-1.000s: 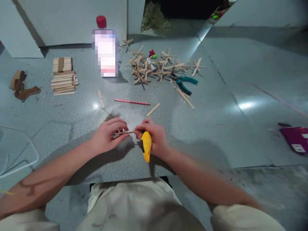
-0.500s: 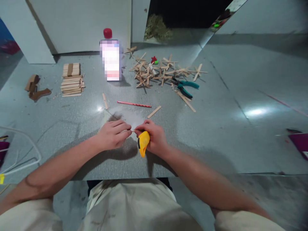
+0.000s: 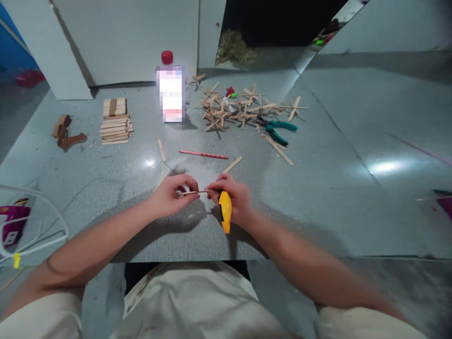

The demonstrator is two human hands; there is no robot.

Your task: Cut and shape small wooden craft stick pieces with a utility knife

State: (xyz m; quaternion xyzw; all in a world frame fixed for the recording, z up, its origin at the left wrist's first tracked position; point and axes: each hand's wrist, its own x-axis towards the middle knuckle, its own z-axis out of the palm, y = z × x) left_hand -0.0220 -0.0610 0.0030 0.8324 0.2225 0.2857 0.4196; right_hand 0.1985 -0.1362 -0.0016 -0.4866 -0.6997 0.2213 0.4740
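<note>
My left hand (image 3: 176, 194) pinches a thin wooden stick (image 3: 189, 192) between thumb and fingers, above the grey table. Just to its right, my right hand (image 3: 235, 197) is closed round a yellow-handled tool (image 3: 226, 212), whose thin tip points left and meets the stick; the tip is too small to make out. Beyond the hands lie a red pencil (image 3: 204, 154), a loose stick (image 3: 233, 165) on the right and another stick with a small dark mark (image 3: 161, 150) on the left.
Crossed sticks (image 3: 219, 110) lie in a pile at the back, beside teal-handled pliers (image 3: 277, 131). Stacked sticks (image 3: 116, 129), brown tape pieces (image 3: 67, 134) and a lit, blurred phone (image 3: 172, 94) are further left. A white cable (image 3: 52, 214) loops at the left edge.
The view has shifted slightly, moving the table items right. My left fingers have opened up around the stick, showing more of it. The yellow tool has turned more upright and moved right with my right hand.
</note>
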